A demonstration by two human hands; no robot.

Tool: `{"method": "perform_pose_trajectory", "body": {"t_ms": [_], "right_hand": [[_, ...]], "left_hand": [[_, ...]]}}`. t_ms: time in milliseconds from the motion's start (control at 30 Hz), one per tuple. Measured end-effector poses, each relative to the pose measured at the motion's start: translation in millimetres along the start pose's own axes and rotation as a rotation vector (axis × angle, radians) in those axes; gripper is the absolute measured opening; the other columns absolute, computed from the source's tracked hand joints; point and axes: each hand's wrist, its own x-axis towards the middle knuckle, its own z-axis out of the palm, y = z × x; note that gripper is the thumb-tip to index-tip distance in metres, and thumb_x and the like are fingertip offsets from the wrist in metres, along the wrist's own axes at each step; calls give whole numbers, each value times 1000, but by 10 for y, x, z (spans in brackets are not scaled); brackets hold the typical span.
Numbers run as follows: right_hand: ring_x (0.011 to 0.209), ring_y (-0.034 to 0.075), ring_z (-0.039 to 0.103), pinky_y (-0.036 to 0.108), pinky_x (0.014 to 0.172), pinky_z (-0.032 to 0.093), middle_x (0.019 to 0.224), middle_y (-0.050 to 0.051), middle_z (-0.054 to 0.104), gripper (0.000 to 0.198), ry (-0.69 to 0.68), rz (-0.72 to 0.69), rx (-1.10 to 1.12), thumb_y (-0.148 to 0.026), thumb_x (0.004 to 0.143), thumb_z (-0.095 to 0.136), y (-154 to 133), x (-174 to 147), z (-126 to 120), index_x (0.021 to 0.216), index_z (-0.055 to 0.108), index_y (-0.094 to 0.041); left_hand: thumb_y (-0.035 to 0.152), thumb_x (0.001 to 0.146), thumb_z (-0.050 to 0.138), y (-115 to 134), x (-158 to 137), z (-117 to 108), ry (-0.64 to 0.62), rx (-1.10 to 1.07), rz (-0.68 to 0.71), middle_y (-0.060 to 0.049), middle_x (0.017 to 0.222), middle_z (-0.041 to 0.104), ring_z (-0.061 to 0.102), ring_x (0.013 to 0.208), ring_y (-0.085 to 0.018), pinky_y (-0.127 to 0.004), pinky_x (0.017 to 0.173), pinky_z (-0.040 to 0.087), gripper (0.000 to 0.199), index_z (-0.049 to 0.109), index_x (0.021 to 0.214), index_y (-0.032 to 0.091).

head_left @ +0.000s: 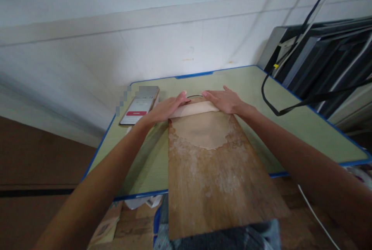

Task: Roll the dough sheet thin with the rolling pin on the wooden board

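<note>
A thin sheet of dough (203, 130) with an uneven edge lies on a floured wooden board (215, 188). Across its far side runs a pale rolling pin (195, 108), close in colour to the dough; whether dough is wound round it I cannot tell. My left hand (171, 107) is closed over the pin's left end, thumb pointing inward. Over the right end my right hand (224, 100) is curled the same way, its thumb towards the middle. The undersides of both hands' fingers are hidden. Just beyond the pin shows a curved metal handle (194, 96).
The board rests on a pale green table (250, 83) with blue edges and overhangs its near side. Left of my hands lies a phone (139, 107). A black strap (293, 107) hangs over the table's right side, near dark panels (325, 56). Behind stands a white wall (174, 48).
</note>
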Motion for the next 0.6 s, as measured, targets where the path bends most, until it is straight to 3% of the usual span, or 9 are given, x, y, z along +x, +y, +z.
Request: {"method": "perform_pose_trajectory", "body": {"t_ms": [100, 200, 300, 467, 600], "right_hand": [[127, 28, 46, 59, 109, 19, 133, 4, 56, 69, 6, -19, -44, -60, 92, 7, -24, -48, -4, 129, 55, -27], [121, 30, 51, 55, 101, 35, 130, 5, 59, 66, 33, -38, -77, -59, 93, 10, -54, -152, -3, 121, 61, -27], [120, 28, 52, 46, 94, 44, 131, 5, 58, 61, 54, -71, -89, -57, 94, 16, -72, -256, 3, 122, 60, -26], [124, 25, 49, 43, 101, 38, 133, 7, 56, 56, 69, -150, -130, -55, 93, 24, -91, -407, 35, 126, 55, -22], [127, 25, 46, 48, 109, 25, 134, 13, 54, 61, 109, -211, -183, -56, 92, 28, -122, -651, 108, 133, 48, -16]], "left_hand": [[58, 93, 8, 61, -57, 13, 13, 91, -16, -5, 132, 57, 50, 123, -22, -34, 105, 32, 71, 58, 125, 19], [56, 93, 21, 111, -132, 58, 12, 252, 36, -5, 133, 56, 51, 123, -21, -32, 103, 35, 59, 55, 126, 20], [51, 93, 30, 148, -198, 130, 59, 422, 72, -5, 136, 53, 51, 122, -20, -31, 100, 38, 51, 51, 127, 20], [47, 94, 33, 225, -356, 277, 153, 502, 53, -11, 133, 54, 53, 118, -26, -38, 97, 42, 47, 51, 125, 15], [47, 94, 35, 311, -600, 431, 226, 568, 99, -14, 137, 50, 46, 124, -29, -48, 107, 28, 54, 44, 132, 11]]}}
